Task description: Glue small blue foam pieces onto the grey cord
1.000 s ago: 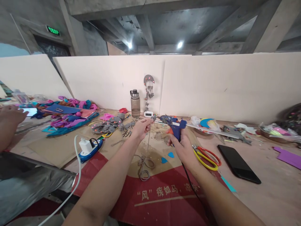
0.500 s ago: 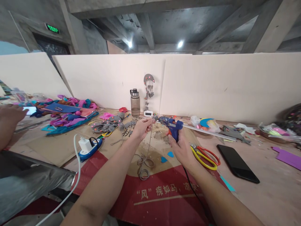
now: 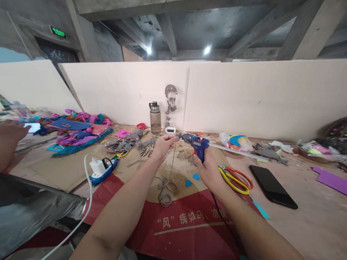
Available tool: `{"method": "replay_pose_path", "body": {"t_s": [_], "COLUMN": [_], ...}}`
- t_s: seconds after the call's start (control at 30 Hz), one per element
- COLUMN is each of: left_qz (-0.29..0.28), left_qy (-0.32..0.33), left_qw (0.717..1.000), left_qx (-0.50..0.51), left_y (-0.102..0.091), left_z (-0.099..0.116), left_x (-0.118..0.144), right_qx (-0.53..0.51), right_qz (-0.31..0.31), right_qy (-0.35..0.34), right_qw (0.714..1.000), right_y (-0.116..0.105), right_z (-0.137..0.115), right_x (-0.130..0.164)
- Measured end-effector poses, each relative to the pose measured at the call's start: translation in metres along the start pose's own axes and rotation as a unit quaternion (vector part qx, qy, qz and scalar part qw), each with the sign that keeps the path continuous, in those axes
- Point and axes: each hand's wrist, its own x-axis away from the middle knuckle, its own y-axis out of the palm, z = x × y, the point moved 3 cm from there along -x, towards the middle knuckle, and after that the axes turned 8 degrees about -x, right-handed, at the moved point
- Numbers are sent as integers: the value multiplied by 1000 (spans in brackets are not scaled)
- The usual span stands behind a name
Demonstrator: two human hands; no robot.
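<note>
My left hand point(image 3: 162, 146) pinches the top of a grey string point(image 3: 171, 162) that hangs down to a loose coil point(image 3: 166, 189) on the cardboard. My right hand point(image 3: 208, 170) grips a blue hot glue gun point(image 3: 199, 144) by its handle. The gun's nozzle points left and sits right at the pinched end of the string, where a small grey piece shows at my fingertips. The gun's black cord point(image 3: 221, 213) runs back under my right forearm.
Yellow and red scissors point(image 3: 236, 176) and a black phone point(image 3: 272, 186) lie right of my hand. A water bottle point(image 3: 155, 117), small clock point(image 3: 170, 130) and grey hanging ornament point(image 3: 170, 102) stand by the white wall. Felt scraps point(image 3: 78, 128), power strip point(image 3: 103, 169), another person's hand point(image 3: 9, 133) far left.
My right hand swung the glue gun leftward, bringing its nozzle up to the string end pinched in my left hand. The view shifted slightly.
</note>
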Motion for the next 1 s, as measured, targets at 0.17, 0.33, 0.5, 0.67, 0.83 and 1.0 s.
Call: {"method": "replay_pose_path", "body": {"t_s": [0.17, 0.33, 0.5, 0.67, 0.83, 1.0], "left_qz": [-1, 5, 3, 3, 4, 3], "left_qy": [7, 11, 10, 15, 17, 14], "left_qw": [1000, 1000, 1000, 1000, 1000, 1000], "left_qx": [-11, -19, -17, -16, -15, -11], "left_y": [0, -1, 0, 0, 0, 1], "left_z": [-1, -3, -2, -2, -2, 0], "left_x": [0, -1, -1, -1, 0, 1], "right_qx": [-18, -8, -12, -13, -9, -11], "right_qz": [-8, -10, -8, -11, -7, -8], "right_qy": [-1, 22, 10, 2, 7, 12], "right_qw": [1000, 1000, 1000, 1000, 1000, 1000], "right_y": [0, 0, -1, -1, -1, -1], "right_z": [-2, -2, -3, -3, -3, -2], "right_x": [0, 0, -1, -1, -1, 0]}}
